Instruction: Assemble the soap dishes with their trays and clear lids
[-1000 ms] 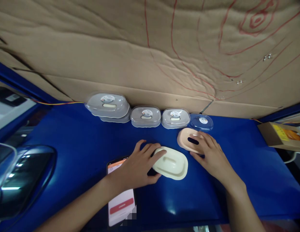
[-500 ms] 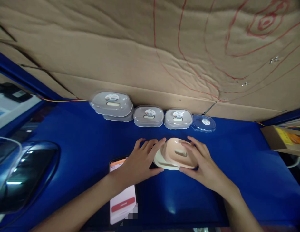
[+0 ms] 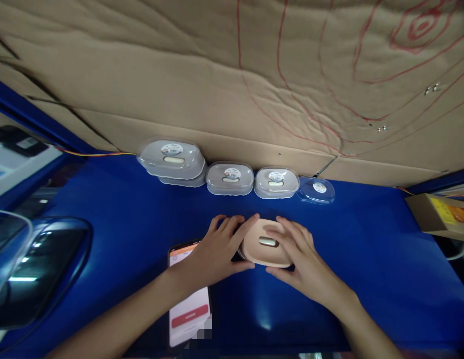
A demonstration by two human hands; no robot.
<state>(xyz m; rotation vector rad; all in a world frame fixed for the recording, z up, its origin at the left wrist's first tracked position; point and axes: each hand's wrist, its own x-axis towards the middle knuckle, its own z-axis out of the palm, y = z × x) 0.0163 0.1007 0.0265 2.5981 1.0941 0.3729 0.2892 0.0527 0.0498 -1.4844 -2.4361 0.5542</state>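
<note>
A peach oval soap dish tray (image 3: 258, 252) sits over the cream soap dish base, whose raised middle (image 3: 267, 241) shows through the tray's slot. The rest of the base is hidden beneath it. My left hand (image 3: 219, 252) grips the left end, thumb at the near side and fingers along the far side. On the right end, my right hand (image 3: 297, 249) holds the tray, its fingers curled over the far rim and its thumb at the near edge. Under my left wrist lies a phone (image 3: 189, 319) with a lit screen.
Along the cardboard wall (image 3: 160, 89) stand several grey lidded soap dishes (image 3: 230, 185), two of them stacked (image 3: 172, 167) at left. A clear lid (image 3: 316, 192) lies at the row's right end. A black glossy device (image 3: 37, 274) is at left, a cardboard box (image 3: 437, 214) at right.
My right hand has brought the peach tray leftward and set it over the cream base, covering it. My left hand has stayed at the base's left end.
</note>
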